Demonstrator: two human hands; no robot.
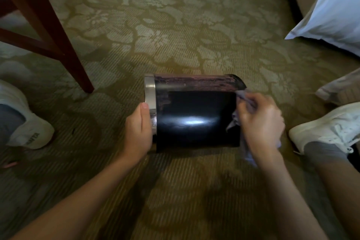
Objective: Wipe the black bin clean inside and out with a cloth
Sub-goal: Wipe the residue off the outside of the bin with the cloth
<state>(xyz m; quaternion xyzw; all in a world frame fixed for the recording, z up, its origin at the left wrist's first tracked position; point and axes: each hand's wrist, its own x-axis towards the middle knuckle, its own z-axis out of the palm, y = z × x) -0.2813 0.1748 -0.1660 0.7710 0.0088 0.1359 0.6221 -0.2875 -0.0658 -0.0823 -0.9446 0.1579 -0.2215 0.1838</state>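
currently listed: black bin [194, 119], glossy, lying on its side on the patterned carpet [175, 25], between the person's two feet.
long axis: runs left to right across the view, flat along the floor.
pointing: the open end, ringed by a silver rim band [150, 91], faces left; the closed base faces right.
surface: bright glare low on the near wall; a worn reddish strip along the upper far side.
left grip [138, 132]: holds the rim end, palm against it, thumb [145, 115] laid along the silver band; the other fingers are out of sight past the rim.
right grip [261, 122]: fingers curled tight round a grey cloth [246, 152], knuckles up, pressing it to the bin's base edge.
cloth: bunched in the grip; one fold shows above the fingers at the top right corner of the bin, the rest hangs below the palm.
bin against grips: spans the gap between them, mouth at the left grip, base at the right grip, the wall between them bare.
nearby: wooden chair leg [48, 25] at upper left; white pillow [335, 11] at upper right; white shoes at far left [25, 122] and far right [327, 126].
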